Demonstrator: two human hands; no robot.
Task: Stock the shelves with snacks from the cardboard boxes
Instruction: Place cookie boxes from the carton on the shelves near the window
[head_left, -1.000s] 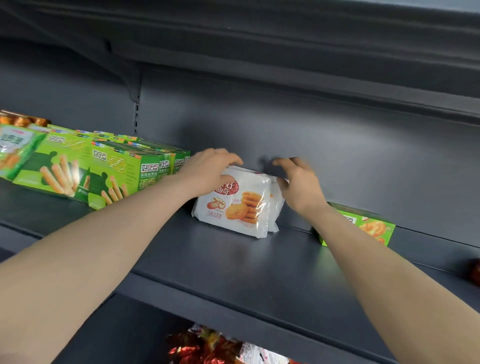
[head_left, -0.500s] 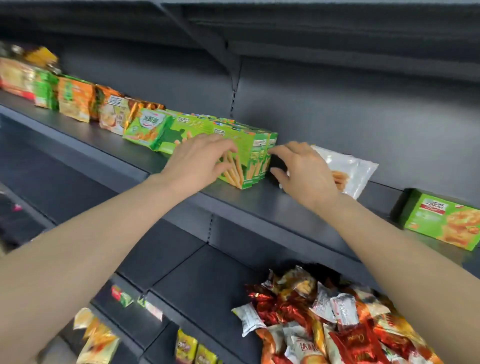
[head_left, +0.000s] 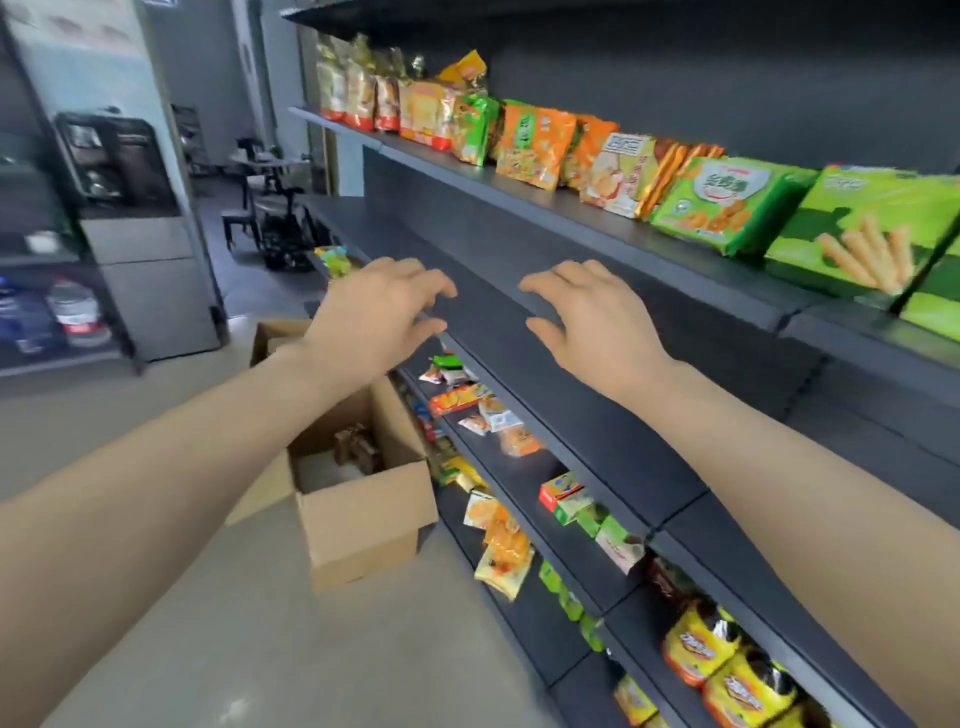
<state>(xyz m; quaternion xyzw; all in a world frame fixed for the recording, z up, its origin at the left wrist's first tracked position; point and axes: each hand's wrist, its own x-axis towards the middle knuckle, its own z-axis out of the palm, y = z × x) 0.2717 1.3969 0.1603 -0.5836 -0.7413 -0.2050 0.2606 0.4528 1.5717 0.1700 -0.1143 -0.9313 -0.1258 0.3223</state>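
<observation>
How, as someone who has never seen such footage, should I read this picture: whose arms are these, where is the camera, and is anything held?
There is no machine here: a person stocks shop shelves, and the one camera sits on their head, looking forward and down. So the two bare arms are the wearer's own. The left hand and right hand reach out before the dark shelves, fingers spread, holding nothing. On the upper shelf sit snack bags and green boxes; smaller packets lie on lower shelves. An open cardboard box stands on the floor beside the shelves.
</observation>
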